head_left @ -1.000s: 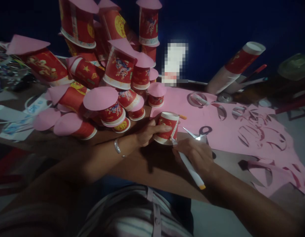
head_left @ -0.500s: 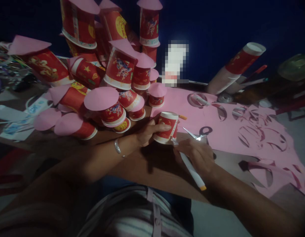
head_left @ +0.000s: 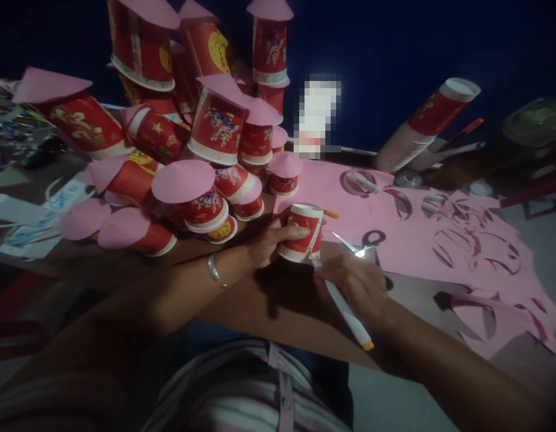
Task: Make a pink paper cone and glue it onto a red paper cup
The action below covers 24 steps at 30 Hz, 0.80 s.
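Note:
My left hand (head_left: 273, 240) is closed around a red paper cup (head_left: 304, 229) with gold print and a white printed strip, thumb across its side. The cup stands slightly tilted, just over the brown table (head_left: 278, 306). Between the fingers of my right hand (head_left: 356, 279) is a white marker (head_left: 347, 312) with an orange end; its grey tapered tip meets the cup's lower right side. A short orange piece (head_left: 332, 213) sticks out behind the cup, near my left fingertips. Open scissors (head_left: 354, 247) with dark handles lie just beyond my right hand.
Several red cups with pink paper cones (head_left: 183, 181) are piled at the left and back. A pink sheet (head_left: 404, 252) with cut-out holes covers the right side. A stack of cups (head_left: 433, 120) leans at the back right. Cables and clutter (head_left: 30, 129) lie far left.
The whole view has shifted very slightly. Both hands keep their hold, and the marker tip stays against the cup's lower side.

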Each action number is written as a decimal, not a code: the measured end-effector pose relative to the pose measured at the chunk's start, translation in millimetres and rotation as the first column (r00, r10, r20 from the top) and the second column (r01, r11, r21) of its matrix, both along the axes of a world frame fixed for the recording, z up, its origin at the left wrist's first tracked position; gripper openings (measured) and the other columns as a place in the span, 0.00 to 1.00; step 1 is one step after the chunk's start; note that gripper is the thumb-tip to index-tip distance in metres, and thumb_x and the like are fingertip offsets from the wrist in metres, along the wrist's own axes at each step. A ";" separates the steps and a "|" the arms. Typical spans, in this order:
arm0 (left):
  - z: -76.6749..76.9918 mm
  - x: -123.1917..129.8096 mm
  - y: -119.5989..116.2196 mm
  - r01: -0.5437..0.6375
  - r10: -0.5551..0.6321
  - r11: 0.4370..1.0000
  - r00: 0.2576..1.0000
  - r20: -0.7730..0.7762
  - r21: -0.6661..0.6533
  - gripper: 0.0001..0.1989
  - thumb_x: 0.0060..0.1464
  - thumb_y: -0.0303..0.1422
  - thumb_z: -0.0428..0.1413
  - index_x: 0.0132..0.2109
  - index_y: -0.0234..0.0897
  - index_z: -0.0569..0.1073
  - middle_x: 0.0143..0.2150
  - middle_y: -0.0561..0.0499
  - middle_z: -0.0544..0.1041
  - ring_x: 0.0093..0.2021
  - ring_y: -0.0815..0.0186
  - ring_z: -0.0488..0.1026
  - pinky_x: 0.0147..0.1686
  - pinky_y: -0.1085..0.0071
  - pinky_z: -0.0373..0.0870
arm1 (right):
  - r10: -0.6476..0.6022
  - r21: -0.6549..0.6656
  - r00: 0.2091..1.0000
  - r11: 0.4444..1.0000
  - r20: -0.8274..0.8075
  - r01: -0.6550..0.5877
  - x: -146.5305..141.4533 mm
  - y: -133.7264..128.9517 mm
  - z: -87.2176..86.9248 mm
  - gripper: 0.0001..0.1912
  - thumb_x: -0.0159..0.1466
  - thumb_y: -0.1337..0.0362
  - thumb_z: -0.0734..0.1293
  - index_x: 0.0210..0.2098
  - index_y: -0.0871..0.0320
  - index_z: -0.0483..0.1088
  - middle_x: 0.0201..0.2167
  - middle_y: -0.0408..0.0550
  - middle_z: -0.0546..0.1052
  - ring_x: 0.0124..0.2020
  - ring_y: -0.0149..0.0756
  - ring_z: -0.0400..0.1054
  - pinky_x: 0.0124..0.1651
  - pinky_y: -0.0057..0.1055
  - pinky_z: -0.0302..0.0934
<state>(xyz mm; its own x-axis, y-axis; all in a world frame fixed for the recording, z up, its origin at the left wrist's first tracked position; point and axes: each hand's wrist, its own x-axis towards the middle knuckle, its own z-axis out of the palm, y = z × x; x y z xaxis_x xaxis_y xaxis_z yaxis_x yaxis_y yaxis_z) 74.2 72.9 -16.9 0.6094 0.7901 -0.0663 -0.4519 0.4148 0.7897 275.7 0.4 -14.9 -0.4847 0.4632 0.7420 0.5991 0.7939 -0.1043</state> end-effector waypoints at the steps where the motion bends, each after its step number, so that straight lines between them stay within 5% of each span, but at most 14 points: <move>1: -0.1 0.0 0.0 0.000 0.000 1.000 1.000 0.000 -0.003 0.21 0.50 0.37 0.68 0.51 0.33 0.79 0.38 0.43 0.84 0.36 0.61 0.80 0.39 0.67 0.76 | 0.011 0.017 1.000 1.000 0.001 -0.011 0.1 0.1 0.4 0.13 0.62 0.74 0.76 0.43 0.59 0.73 0.31 0.43 0.80 0.30 0.34 0.75 0.35 0.32 0.71; 24: -0.3 0.6 0.5 -0.005 0.005 1.000 1.000 0.022 -0.014 0.20 0.50 0.37 0.68 0.48 0.33 0.80 0.36 0.44 0.83 0.34 0.63 0.79 0.39 0.67 0.76 | -0.048 0.078 0.999 0.996 0.006 0.048 -2.5 0.7 4.3 0.10 0.64 0.74 0.74 0.42 0.58 0.72 0.28 0.43 0.80 0.27 0.34 0.75 0.31 0.32 0.70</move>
<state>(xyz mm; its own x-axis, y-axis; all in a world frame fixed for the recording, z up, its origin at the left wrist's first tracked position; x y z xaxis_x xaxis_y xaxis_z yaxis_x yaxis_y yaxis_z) 74.8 73.4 -17.2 0.6068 0.7923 -0.0638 -0.4717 0.4235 0.7734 273.1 1.1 -10.6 -0.4696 0.4268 0.7728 0.6373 0.7697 -0.0378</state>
